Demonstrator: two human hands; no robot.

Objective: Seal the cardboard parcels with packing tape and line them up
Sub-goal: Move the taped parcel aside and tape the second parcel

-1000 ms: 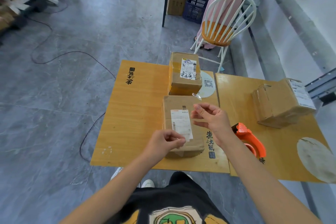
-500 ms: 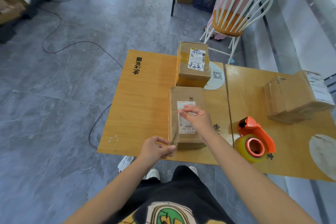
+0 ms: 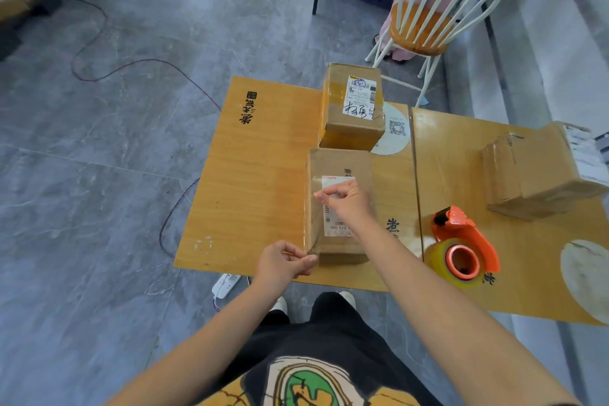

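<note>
1. Over the last second the left hand (image 3: 283, 262) has slid from the top of the near parcel (image 3: 339, 165) down to its near-left corner. It pinches one end of a clear tape strip (image 3: 311, 224) there.
2. The right hand (image 3: 346, 203) has come in from beyond the box's far right side and now sits over the white label, thumb and fingers pinching the strip's other end.
3. The strip now runs along the left part of the lid. Whether it has stuck down anywhere I cannot tell (the film is nearly invisible).
4. The near parcel lies on the left table (image 3: 257, 175), just in front of the far parcel (image 3: 352, 105), which already shows tape. A third parcel (image 3: 540, 175) sits well apart on the right table, with the tape dispenser (image 3: 461, 250) set down between
5. My reading: the strip has been positioned and is about to be pressed on, so sealing of this box is under way, not finished, and the third box looks not yet lined up
</note>
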